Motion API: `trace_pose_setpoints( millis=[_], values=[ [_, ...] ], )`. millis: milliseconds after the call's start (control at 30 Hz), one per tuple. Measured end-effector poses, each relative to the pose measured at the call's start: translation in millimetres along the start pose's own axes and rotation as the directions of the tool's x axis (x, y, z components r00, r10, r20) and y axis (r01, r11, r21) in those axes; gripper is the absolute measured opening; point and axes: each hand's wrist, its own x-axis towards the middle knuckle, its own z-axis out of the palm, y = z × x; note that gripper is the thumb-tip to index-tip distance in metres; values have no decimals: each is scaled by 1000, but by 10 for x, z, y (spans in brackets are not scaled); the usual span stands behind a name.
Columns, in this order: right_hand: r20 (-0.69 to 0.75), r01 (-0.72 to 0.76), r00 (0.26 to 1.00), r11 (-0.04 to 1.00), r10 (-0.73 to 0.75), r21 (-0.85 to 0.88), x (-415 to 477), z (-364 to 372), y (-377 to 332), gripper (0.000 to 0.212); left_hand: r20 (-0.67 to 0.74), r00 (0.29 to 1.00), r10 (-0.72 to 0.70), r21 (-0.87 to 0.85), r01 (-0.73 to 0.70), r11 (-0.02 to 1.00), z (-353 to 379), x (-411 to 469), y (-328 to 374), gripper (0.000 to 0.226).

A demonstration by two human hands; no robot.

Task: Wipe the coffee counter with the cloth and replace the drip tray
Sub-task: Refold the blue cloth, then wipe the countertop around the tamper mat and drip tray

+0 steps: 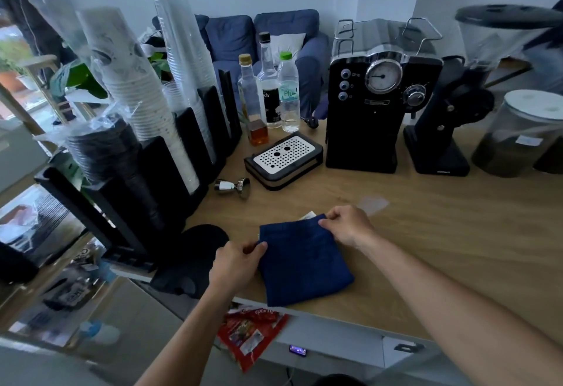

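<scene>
A folded dark blue cloth (301, 264) lies on the wooden counter (441, 233) near its front edge. My left hand (236, 264) pinches the cloth's left edge. My right hand (347, 224) pinches its far right corner. The drip tray (283, 158), black with a white perforated grate, sits loose on the counter, to the left of the black coffee machine (374, 105) and apart from it.
A metal jigger (233, 186) lies left of the tray. Three bottles (268, 90) stand behind it. A black cup dispenser rack (146, 154) fills the left side. A grinder (438, 129) and a lidded jar (518, 136) stand at the right. A black object (189, 257) lies beside my left hand.
</scene>
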Motion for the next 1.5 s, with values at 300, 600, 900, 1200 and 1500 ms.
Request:
trace_pose_setpoints(
  millis=[300,600,900,1200,1500],
  values=[
    [-211,180,956,975,-204,-131,-72,205,-12,23,-170,984,55,288,-4,958,164,18,63,31],
    [222,464,885,734,-409,-496,-458,513,277,76,57,945,323,557,-299,775,424,-170,-173,83],
    [244,420,907,702,-343,-576,-498,545,150,67,7,937,350,524,-302,796,327,-205,-235,81],
    [206,384,922,710,-328,-590,-460,998,-146,83,-99,925,367,501,-272,821,133,-328,-507,70],
    [21,427,888,808,-459,-406,-496,1069,-100,49,-11,928,372,501,-317,805,140,-235,-438,60]
  ],
)
